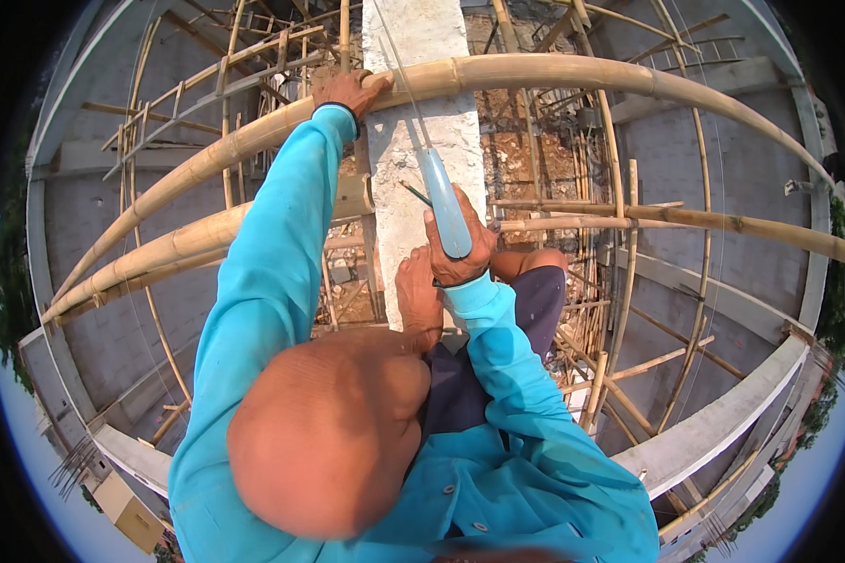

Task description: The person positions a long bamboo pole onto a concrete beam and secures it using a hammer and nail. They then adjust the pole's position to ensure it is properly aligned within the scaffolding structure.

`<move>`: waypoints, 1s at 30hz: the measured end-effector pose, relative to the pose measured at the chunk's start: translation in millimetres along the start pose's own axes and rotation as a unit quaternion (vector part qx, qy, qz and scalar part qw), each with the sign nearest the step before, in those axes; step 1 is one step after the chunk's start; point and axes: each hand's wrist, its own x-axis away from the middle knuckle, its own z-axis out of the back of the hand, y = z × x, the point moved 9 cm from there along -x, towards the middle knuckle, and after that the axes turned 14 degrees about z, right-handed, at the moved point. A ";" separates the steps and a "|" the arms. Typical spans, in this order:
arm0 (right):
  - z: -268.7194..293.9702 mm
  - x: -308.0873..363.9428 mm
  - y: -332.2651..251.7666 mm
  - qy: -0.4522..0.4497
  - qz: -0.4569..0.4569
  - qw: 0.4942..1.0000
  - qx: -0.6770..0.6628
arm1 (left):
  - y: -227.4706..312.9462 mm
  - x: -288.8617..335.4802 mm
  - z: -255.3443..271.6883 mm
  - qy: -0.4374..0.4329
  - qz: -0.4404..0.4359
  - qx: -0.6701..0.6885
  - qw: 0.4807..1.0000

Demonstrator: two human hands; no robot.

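My left hand [352,92] is closed over a thick bamboo pole [554,71] that lies across a concrete beam [390,169]. In my right hand [469,246] is a saw [444,202] with a tapered light-blue handle. Its thin blade is seen edge-on and crosses the pole just right of my left hand, pointing away from me. A slim green stick, perhaps a pencil [414,192], shows beside the saw handle near my right fingers; how it is held is hidden. My bare foot [419,286] rests on the beam below the pole.
Another bamboo pole [197,235] ends at the beam on the left, and one [751,225] extends right. Bamboo scaffolding [629,272] stands on both sides. Far below lies rubble-strewn ground [554,155]. Concrete edge beams [714,422] and grey walls [667,150] surround the drop.
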 end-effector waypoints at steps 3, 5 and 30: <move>-13.8 12.9 8.7 -0.020 -0.010 1.000 -0.004 | -0.1 0.6 -0.6 -0.005 -0.009 -0.011 1.000; -20.8 22.0 11.3 -0.024 -0.003 1.000 0.006 | 3.9 1.3 -1.5 -0.019 -0.013 0.010 1.000; -19.1 27.0 18.6 -0.099 -0.145 0.982 -0.069 | 0.3 -26.5 -21.0 -0.031 -0.039 0.004 0.999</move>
